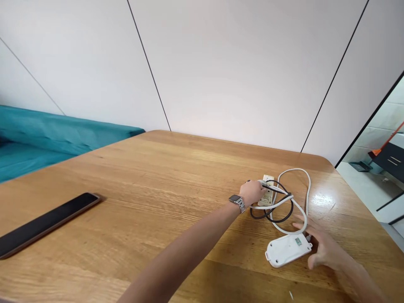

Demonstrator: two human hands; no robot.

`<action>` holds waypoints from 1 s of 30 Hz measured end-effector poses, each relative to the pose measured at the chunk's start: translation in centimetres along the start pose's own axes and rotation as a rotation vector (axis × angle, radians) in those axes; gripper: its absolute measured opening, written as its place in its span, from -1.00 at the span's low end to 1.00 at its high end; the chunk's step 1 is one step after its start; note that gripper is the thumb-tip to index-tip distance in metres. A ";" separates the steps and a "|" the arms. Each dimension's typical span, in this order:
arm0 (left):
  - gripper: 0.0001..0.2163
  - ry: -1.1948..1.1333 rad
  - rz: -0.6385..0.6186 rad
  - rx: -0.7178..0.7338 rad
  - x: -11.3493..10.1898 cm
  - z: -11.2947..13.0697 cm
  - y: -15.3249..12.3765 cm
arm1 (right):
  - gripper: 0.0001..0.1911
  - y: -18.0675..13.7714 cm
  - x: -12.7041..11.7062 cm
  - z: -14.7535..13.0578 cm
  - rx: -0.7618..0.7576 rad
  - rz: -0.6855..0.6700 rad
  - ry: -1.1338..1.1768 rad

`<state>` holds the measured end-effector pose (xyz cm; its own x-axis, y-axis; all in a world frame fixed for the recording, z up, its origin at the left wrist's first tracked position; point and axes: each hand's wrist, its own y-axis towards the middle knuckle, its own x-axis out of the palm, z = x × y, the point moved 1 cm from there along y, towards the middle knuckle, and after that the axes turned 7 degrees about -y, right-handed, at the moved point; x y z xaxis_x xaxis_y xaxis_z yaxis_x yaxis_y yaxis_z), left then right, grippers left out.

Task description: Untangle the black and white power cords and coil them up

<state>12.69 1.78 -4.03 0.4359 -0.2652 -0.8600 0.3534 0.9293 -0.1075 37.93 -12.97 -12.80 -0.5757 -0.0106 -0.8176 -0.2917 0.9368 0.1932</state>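
My left hand, with a watch on its wrist, is closed around a tangle of cords at the right of the table. A white cord and a black cord loop out from its fingers. Under the loops lies a cream power strip, partly covered by the hand and cords. Closer to me, a white power strip rests with its screw-holed back up and a small green label showing. Beside its cord end, my right hand has thumb and fingers spread, nothing gripped between them.
The wooden table runs up to a white panelled wall. At the left lies a long dark flat object. A teal sofa stands beyond the left edge. Past the right edge is a doorway with an orange broom.
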 end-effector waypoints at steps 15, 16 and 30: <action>0.22 0.042 -0.307 0.383 3.3 0.4 -0.6 | -0.34 7.1 1.5 1.0 0.078 0.263 -0.083; 0.20 0.075 -0.275 0.384 4.1 0.5 -0.5 | -0.35 7.6 1.9 0.7 0.077 0.285 -0.060; -0.56 0.058 0.126 0.205 2.3 -4.2 2.2 | -0.54 5.9 1.5 2.8 0.245 0.485 0.214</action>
<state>10.99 4.31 -8.35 0.4410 -0.1301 -0.8880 0.4626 0.8808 0.1007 37.52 -6.45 -14.41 -0.7480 0.3933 -0.5346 0.2143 0.9055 0.3663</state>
